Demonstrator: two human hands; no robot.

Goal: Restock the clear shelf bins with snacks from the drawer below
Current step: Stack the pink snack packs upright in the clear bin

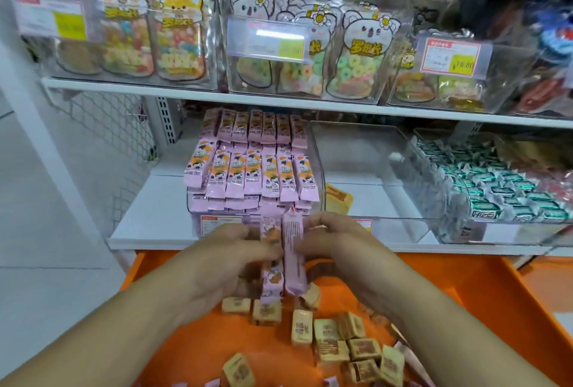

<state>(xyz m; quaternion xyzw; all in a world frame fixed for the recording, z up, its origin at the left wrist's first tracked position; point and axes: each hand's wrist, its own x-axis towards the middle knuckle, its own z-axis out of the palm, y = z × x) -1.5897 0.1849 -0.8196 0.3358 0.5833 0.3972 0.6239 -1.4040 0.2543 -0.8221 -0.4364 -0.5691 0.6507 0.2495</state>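
While both hands meet above the open orange plastic drawer (pixel 483 300), they hold between them a small bundle of long pink foil-wrapped snack bars (pixel 286 258), the bars upright with their long axes pointing up toward the shelf. The left hand (pixel 228 258) curls its fingers round the bundle's left side; the right hand (pixel 336 242) pinches it from the right, so neither hand is free. Directly beyond and above the hands, on the white lower shelf (pixel 148 219), stands the clear acrylic shelf bin (pixel 319 169) already heaped with matching pink bars (pixel 251 169) in standing rows. The bundle lies just before this bin's front wall, in line with it, so the coming move is judged to be a short lift forward and up, both hands about equally near. To the right sits a nearly empty clear bin (pixel 372 169). Small tan square-wrapped sweets (pixel 335 337) lie loose on the drawer floor below.
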